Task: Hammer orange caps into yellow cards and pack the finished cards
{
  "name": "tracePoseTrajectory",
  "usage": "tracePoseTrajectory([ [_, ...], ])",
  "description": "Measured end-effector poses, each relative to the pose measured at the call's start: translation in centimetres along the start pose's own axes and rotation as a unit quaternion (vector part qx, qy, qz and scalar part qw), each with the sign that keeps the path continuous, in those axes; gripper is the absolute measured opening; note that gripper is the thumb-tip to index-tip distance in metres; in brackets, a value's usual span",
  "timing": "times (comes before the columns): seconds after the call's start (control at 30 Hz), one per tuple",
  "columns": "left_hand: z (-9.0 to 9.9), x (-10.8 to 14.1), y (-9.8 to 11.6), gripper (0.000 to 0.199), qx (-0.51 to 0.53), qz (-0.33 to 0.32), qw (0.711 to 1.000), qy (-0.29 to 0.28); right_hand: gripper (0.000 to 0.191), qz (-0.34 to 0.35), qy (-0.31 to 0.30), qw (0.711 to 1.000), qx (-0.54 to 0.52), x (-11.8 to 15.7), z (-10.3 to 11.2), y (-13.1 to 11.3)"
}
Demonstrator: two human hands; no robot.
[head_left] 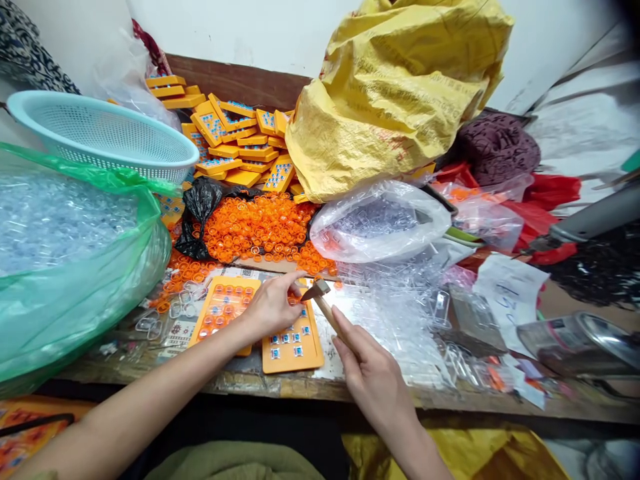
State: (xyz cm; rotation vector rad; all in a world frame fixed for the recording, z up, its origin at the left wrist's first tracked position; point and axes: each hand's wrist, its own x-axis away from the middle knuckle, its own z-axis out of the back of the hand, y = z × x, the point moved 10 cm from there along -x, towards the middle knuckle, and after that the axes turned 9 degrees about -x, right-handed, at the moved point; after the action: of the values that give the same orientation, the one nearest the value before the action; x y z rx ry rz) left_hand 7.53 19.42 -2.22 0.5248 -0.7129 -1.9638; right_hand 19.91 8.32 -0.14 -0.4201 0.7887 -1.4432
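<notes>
My right hand (370,360) grips the wooden handle of a small hammer (331,315), its metal head tilted close to my left fingertips. My left hand (274,305) reaches over an orange board (293,363) with its fingers bent together; whatever they may hold is too small or hidden. Small blue-and-white pieces sit in rows on this board. To its left, partly behind my left wrist, lies a second orange board (231,288) with orange rings around several of its pieces.
A heap of orange rings (260,227) lies behind the boards, with stacked orange boards (240,143) farther back. A green bag (90,293) and a blue basket (110,127) stand left. Clear plastic parts (400,313), a yellow sack (390,87) and a metal cup (575,340) are right.
</notes>
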Motion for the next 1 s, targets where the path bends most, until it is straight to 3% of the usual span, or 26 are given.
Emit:
tracePoseTrajectory([
  [0.1,0.1,0.0,0.1,0.056,-0.001,-0.001,1.000,0.002,0.044,0.032,0.046,0.998,-0.023,0.1,0.9,-0.5],
  [0.2,0.0,0.0,-0.1,0.058,0.011,0.012,1.000,-0.002,0.043,0.055,0.050,0.997,0.002,0.4,0.6,-0.8],
  [0.33,-0.4,-0.3,-0.4,0.063,0.053,0.026,0.996,-0.063,0.044,0.068,0.041,0.996,0.050,1.0,-0.3,-1.0],
  [0.43,-0.2,-1.7,-0.7,0.050,0.053,0.020,0.993,-0.102,0.044,0.065,0.039,0.996,0.049,1.3,-0.7,-0.7],
  [0.57,0.7,-4.7,-1.9,0.027,-0.017,0.037,0.997,-0.059,0.043,0.044,0.047,0.998,0.015,1.5,-0.9,0.3],
  [0.73,-0.5,-6.9,-1.1,0.015,-0.058,0.002,0.997,-0.052,0.041,0.023,0.060,0.998,0.000,1.7,-1.3,0.7],
  [0.87,0.2,-6.1,-0.5,0.020,-0.045,-0.002,0.998,-0.044,0.042,0.003,0.065,0.997,-0.036,1.6,-1.2,1.2],
  [1.0,1.1,-2.8,-0.3,0.016,-0.003,0.008,0.999,-0.050,0.043,-0.050,0.093,0.986,-0.132,1.7,-0.5,2.9],
])
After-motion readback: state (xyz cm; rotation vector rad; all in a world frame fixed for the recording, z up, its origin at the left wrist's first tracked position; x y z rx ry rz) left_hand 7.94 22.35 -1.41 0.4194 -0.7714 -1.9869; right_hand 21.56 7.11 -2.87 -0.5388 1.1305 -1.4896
